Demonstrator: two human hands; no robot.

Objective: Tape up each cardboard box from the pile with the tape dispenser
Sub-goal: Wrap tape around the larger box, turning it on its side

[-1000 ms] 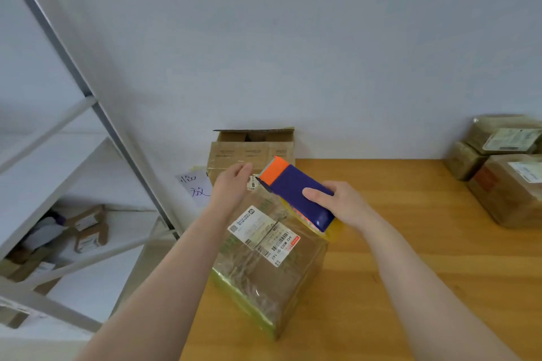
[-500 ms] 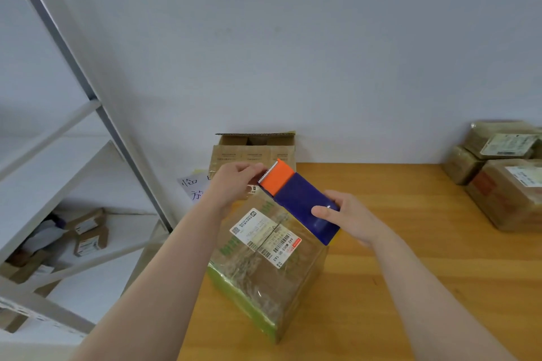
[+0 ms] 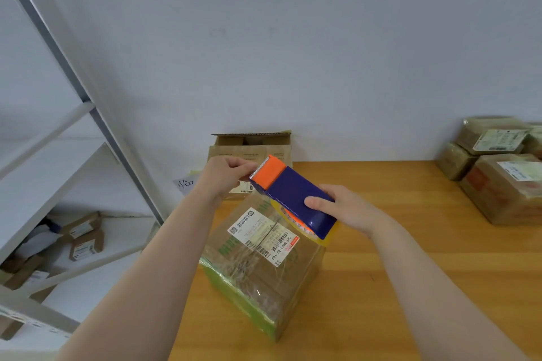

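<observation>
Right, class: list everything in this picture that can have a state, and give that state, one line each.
Labelled brown cardboard box: closed, film-wrapped, on the wooden table.
Blue and orange tape dispenser: held tilted over that box, toothed end up.
Right grip: holds the dispenser's blue body.
Left grip: pinches at its toothed orange end.
Plain brown cardboard box behind: top flap open.
Stacked brown parcels at right: closed, taped.

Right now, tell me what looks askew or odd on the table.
The box under the dispenser sits diagonal to the table edges, one corner close to the left edge. Its wrap is wrinkled. Nothing spilled or torn shows.
</observation>
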